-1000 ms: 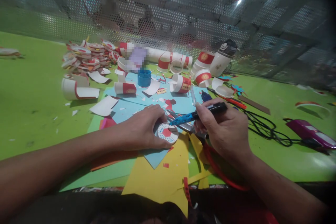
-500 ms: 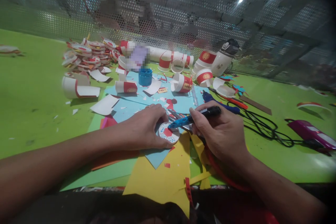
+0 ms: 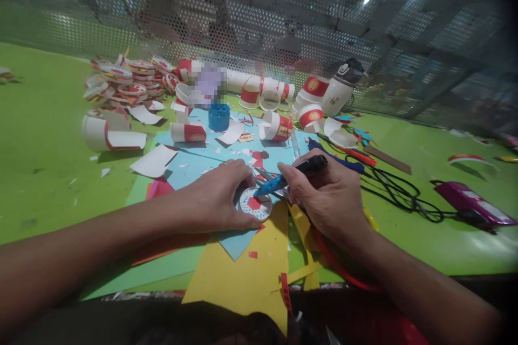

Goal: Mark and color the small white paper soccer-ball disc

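My left hand [image 3: 220, 197] pinches a small white paper disc [image 3: 264, 210] by its edge, thumb in front and fingers behind. The disc carries a red centre shape, dark lines and many blue dots, mostly on its left part. In my right hand [image 3: 329, 194] is a blue-and-black marker [image 3: 279, 183], its tip at the disc's upper middle. Partly hidden behind the marker and my right hand lie scissors [image 3: 265, 173]. Beneath the hands are a yellow paper sheet [image 3: 234, 285] and light-blue paper [image 3: 194, 161].
Decorated discs [image 3: 131, 75] are heaped at the back left. Cut paper cups [image 3: 279, 126], a blue jar [image 3: 219, 117] and a white bottle [image 3: 338, 94] stand behind. On the right lie a black cable [image 3: 404, 194] and a purple device [image 3: 473, 202]. A perforated screen [image 3: 263, 27] rises behind.
The whole view has shifted slightly, so things appear a little further left. My left hand keeps the disc pinched, and the marker tip stays at the disc's upper middle.
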Motion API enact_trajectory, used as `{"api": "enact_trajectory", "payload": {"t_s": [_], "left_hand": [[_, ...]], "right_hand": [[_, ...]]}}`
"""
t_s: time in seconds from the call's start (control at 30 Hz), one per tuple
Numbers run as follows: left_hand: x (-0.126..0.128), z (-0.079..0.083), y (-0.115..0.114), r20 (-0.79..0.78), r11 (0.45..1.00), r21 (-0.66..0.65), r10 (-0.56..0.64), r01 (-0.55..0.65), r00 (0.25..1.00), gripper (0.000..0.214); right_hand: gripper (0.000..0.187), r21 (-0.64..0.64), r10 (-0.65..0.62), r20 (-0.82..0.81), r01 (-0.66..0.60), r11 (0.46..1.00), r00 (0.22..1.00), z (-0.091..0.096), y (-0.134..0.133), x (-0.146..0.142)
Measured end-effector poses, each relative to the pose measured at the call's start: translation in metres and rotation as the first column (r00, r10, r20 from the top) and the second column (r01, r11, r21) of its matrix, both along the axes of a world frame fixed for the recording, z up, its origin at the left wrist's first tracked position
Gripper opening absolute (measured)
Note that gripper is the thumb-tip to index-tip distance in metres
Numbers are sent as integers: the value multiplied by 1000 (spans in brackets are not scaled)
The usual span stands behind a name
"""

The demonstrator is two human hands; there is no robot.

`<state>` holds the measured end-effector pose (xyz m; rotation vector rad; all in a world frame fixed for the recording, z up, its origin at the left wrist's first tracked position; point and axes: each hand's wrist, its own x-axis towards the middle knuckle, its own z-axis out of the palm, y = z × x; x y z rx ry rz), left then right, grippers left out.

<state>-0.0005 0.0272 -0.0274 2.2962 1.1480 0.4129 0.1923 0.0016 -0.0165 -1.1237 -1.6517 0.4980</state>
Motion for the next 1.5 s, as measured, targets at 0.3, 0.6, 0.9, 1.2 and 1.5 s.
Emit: {"api": "enact_trajectory", "payload": {"t_s": [0.3,0.6,0.9,1.2,1.5], "left_hand": [[1,3,-4,-9,999,-14,35,-35,999,42],[1,9,-11,-47,999,35,16,-14,999,55],[-5,11,-8,-20,989,-30,-144,144,989,63],[-5,4,-4,52,993,-21,-112,113,992,47],[3,8,-9,-33,1000,29,-7,8,999,37]], "right_hand": [[28,37,-47,-192,55,998,980,11,-5,7],[26,25,-77,-221,85,996,972,11,-5,10],[23,3,-106,-299,112,994,948,10,-1,17],[22,21,-55,-325,65,998,944,8,1,18],[16,102,-57,47,52,993,997,13,-10,7]]}}
